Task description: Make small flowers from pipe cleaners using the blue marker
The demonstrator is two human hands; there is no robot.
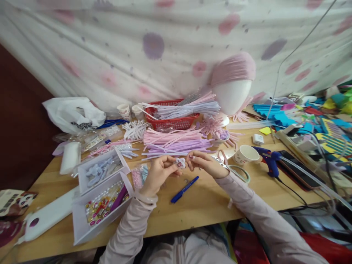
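Note:
My left hand (160,172) pinches a small pale fuzzy flower (180,162) between thumb and fingers, above the middle of the wooden table. Just to its right, my right hand (205,164) has its fingers curled together, close to the flower's edge. Whether anything small sits in those right fingertips is too fine to see. Below the hands lies a blue pen (184,189). Packets of pink and blue beads (140,175) lie beside my left wrist, partly hidden by it. Bundles of pink pipe cleaners (170,137) and lilac pipe cleaners (178,147) stretch behind the hands.
Left stand two white boxes, one with lilac fuzzy pieces (100,170), one with gems (101,209). A red basket (173,123) and a white mannequin head (232,95) are at the back. Right are a paper cup (245,154), scissors (240,172), a corded blue glue gun (271,159) and a phone (299,168).

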